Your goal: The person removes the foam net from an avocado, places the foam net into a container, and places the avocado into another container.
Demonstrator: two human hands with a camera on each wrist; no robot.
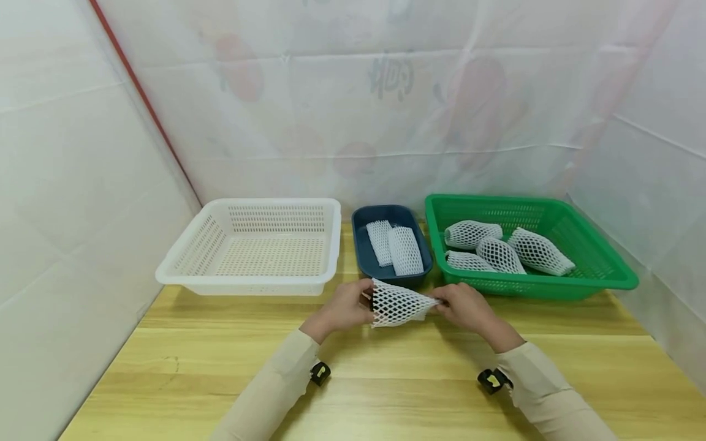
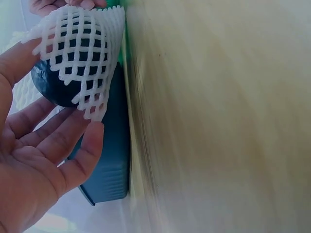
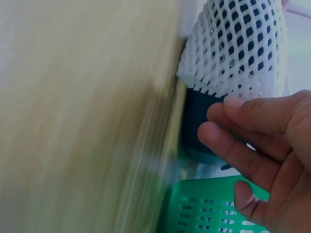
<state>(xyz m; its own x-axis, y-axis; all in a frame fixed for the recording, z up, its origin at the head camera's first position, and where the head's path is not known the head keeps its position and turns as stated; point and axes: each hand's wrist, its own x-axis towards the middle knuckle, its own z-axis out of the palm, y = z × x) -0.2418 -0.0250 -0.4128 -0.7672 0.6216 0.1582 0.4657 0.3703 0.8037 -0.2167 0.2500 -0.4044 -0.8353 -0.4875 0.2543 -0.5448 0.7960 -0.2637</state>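
Between the two hands is a white foam net sleeve (image 1: pixel 399 304), partly over a dark, smooth, rounded item (image 2: pixel 53 87) whose kind I cannot tell. My left hand (image 1: pixel 344 306) holds the wide end, its thumb and fingers curled about the net's edge and the dark item. At the narrower end, my right hand (image 1: pixel 466 306) pinches the net between thumb and fingertips. Just behind them stands a dark blue tray (image 1: pixel 386 210) with two flat foam net sleeves (image 1: pixel 407 251) inside. Most of the dark item is hidden under the mesh.
A white slatted basket (image 1: pixel 270 257) stands at the left with nothing visible inside. The green basket (image 1: pixel 529 288) at the right contains several net-wrapped items (image 1: pixel 473 234). All stand on a wooden table (image 1: pixel 248 367) before a hanging whitish sheet (image 1: pixel 331 110).
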